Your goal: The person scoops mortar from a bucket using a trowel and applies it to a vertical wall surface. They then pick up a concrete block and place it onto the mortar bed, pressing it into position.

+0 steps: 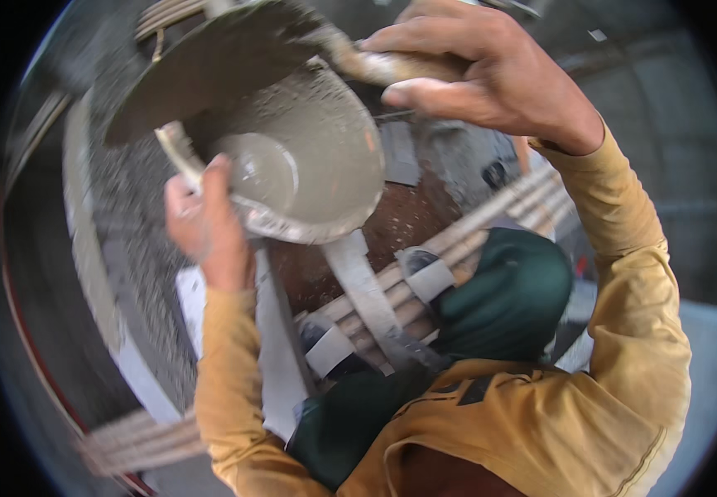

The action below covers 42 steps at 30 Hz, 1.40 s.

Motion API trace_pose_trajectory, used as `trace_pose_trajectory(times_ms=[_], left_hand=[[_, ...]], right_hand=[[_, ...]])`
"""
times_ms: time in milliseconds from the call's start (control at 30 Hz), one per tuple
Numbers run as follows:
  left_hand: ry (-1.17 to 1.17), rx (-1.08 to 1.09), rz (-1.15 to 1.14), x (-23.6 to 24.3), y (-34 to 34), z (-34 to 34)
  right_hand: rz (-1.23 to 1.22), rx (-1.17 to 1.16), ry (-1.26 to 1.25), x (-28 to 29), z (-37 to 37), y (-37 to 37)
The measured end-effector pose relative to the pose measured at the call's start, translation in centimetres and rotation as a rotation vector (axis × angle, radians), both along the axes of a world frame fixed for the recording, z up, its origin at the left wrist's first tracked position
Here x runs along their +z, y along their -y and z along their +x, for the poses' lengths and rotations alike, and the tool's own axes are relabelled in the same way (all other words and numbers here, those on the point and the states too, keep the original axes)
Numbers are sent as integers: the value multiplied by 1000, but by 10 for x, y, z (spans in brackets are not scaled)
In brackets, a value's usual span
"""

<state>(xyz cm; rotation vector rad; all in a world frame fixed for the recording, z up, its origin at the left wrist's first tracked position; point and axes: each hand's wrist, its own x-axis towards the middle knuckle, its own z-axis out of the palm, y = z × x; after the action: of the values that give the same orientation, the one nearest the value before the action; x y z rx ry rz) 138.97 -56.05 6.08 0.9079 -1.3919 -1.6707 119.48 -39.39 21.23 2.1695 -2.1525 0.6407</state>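
Note:
My left hand point(216, 219) grips the near-left rim of a mortar bucket point(338, 157) that is tipped so its inside shows. Grey mortar coats the bucket's walls, and a wet round patch lies at its bottom. In my right hand point(507, 70) is the handle of a trowel point(209, 74), with thumb and fingers around it. Its broad, mortar-smeared blade spans the bucket's far-left side and hides part of the opening. Whether the blade touches the rim I cannot tell.
A wall top or ledge with rough grey mortar point(139, 224) runs along the left. Several round poles point(503, 211) lie side by side below me, under my feet. A pale board point(363, 282) crosses them, and a reddish-brown surface point(408, 219) shows beyond.

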Motion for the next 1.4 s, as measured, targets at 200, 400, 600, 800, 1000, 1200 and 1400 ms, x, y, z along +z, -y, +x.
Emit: trace_pose_trajectory(times_ms=[200,400,600,800,1000,1200,1400], left_hand=[[121,-450,-18,18,-111,-114],[-47,-837,408,-40,-280,-201],[312,-1183,602,-131,-405,-192],[233,-1478,366,-137,-436,-172],[473,-1531,-282,-98,-237,-188],[552,-934,-264,-15,-40,-66],[473,417,11,-39,-18,231]], right_hand=[[173,-760,186,16,-40,-220],[401,-1299,484,9,-19,-376],[676,-1499,361,-58,8,-467],[1020,-1472,257,-127,23,-513],[733,-1331,625,-199,9,-561],[860,-1200,740,-239,7,-613],[865,-561,596,-235,1,-620]])
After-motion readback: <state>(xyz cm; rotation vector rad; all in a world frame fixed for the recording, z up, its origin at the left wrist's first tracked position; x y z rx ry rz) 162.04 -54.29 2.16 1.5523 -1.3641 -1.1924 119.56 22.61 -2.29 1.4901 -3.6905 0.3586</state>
